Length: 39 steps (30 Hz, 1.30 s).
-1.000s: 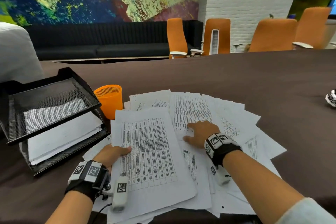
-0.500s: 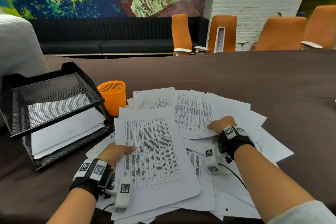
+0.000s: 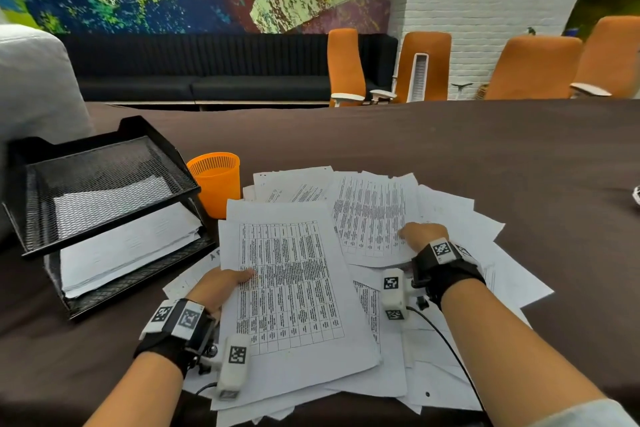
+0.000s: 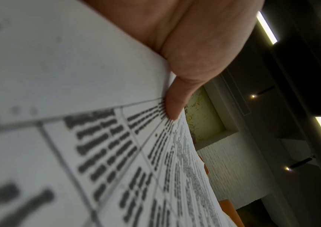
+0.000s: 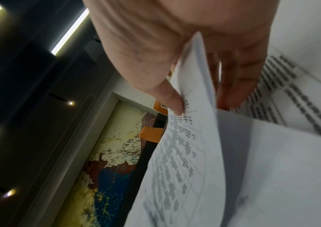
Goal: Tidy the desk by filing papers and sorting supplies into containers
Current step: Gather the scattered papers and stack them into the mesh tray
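Left hand: my left hand (image 3: 218,286) is nearest to me; my thumb (image 4: 172,106) lies on top of the big sheet (image 3: 291,291) at its left edge; my other fingers are hidden under it, so I think I am pinching it; the hand is closed on the sheet, not flat.

Right hand: my right hand (image 3: 424,236) is a bit farther out; in the right wrist view my thumb (image 5: 172,99) is on top of a second sheet (image 3: 372,218) and my fingers (image 5: 231,86) are under it; its edge is lifted and bent; I am gripping it.

Pile: the rest of the papers (image 3: 485,288) lie loose and fanned out on the desk (image 3: 450,149), under and around both hands.

Tray: the black tray (image 3: 104,198) stands to my left, just beside the pile; its lower shelf already holds papers; I think my sheets should go there.

Cup: the orange cup (image 3: 216,184) stands between the tray and the pile, touching neither that I can tell.

What could go wrong: I may grab two sheets stuck together, as they lie on top of each other; a sheet may bend or crease, as I hold each by only one edge; if I pull fast, loose papers may slide off the near edge; a swinging sheet or my arm may knock the cup, as it stands close to the way to the tray.
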Tool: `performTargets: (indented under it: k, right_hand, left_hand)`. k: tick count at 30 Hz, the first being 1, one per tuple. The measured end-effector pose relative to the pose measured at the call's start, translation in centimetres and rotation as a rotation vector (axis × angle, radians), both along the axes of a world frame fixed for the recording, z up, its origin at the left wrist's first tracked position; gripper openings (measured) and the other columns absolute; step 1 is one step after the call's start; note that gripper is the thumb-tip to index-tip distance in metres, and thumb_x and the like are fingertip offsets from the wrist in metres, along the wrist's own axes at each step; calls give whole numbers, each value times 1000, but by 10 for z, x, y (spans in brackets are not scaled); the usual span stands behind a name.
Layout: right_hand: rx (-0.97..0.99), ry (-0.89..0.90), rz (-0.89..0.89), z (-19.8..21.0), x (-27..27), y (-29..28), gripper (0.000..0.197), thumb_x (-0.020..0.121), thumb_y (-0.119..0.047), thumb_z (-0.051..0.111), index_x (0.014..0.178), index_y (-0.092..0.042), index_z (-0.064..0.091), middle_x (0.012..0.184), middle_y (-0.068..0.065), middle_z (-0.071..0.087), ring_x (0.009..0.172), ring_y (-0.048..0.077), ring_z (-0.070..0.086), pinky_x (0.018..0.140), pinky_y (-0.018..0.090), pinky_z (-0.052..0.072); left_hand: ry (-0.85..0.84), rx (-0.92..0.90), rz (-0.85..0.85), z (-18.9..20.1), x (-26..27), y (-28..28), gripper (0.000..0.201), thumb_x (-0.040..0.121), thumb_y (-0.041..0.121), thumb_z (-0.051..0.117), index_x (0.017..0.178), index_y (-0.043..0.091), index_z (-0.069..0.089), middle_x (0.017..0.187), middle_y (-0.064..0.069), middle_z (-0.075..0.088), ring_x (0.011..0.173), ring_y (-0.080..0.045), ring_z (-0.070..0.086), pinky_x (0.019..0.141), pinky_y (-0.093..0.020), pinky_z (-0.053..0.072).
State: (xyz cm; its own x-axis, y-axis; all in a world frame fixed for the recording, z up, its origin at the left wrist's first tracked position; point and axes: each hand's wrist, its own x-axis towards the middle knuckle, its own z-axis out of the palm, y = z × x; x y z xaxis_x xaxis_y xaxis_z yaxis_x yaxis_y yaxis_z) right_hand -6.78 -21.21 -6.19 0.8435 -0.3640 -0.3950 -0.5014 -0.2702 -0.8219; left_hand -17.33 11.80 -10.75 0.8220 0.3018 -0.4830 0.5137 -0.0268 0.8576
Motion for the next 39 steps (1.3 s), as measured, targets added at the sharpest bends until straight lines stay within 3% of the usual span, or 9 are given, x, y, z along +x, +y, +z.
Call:
performTargets:
  k: [5,9,12,14,16,22,34,36,39]
  right_hand:
    - [60,28,71,4,-2,7,37,93,-20,58,122,2,56,120,17,62,77,26,58,51,26,41]
    - [-28,-16,195,0,-3,7,39,102,-15,42,136,2,51,139,19,53,123,34,55,86,32,50]
    - [-72,-252,31,7,2,-2,25,97,-4,44,106,8,65,105,21,66,94,31,59,71,31,44]
    - [-83,-406,-62,20,4,-12,24,94,-1,46,73,2,58,70,11,55,78,24,50,51,26,36]
    - [-86,-529,-87,36,9,-26,24,92,0,49,68,0,50,63,8,43,68,20,42,39,18,29]
    - [115,-678,-51,55,2,-48,26,84,-6,63,108,-11,70,102,5,70,91,21,66,84,35,55]
    - [247,-730,-142,29,-21,-64,29,88,-9,64,117,-14,68,105,4,72,94,21,69,87,37,55]
    - [216,-657,-18,27,-27,-51,24,89,-9,65,112,-12,69,99,4,72,84,18,67,80,35,54]
    - [116,-523,247,6,-51,-16,16,90,-9,66,105,-12,68,91,1,72,76,16,65,71,35,55]
  left_hand:
    - [8,-58,55,-1,0,-3,21,92,13,66,109,4,60,97,-26,71,93,-45,68,87,-60,53]
    - [-18,-94,67,-3,1,-4,9,93,12,64,99,6,62,76,-17,75,75,-35,69,68,-45,59]
    - [-61,-121,73,1,0,-4,14,93,15,65,104,7,63,83,-16,76,80,-36,71,73,-48,59]
    - [-66,-126,51,5,1,-5,25,91,19,66,113,7,63,98,-18,75,95,-40,70,89,-58,53]
    - [-72,-157,55,7,3,-8,21,93,17,64,112,7,63,102,-21,73,99,-42,68,92,-60,50]
    - [-36,-87,32,-1,3,-25,31,88,19,68,108,-3,60,102,-22,70,91,-37,68,92,-56,52]
    - [16,-86,59,-9,11,-23,46,87,29,69,120,-1,57,106,-25,70,96,-43,69,91,-59,52]
    - [2,-92,56,-15,13,-23,69,73,44,75,125,1,57,111,-21,69,100,-41,68,93,-57,52]
    - [-54,-168,107,-21,15,-20,56,84,52,66,118,7,61,117,-19,68,107,-39,66,96,-56,50]
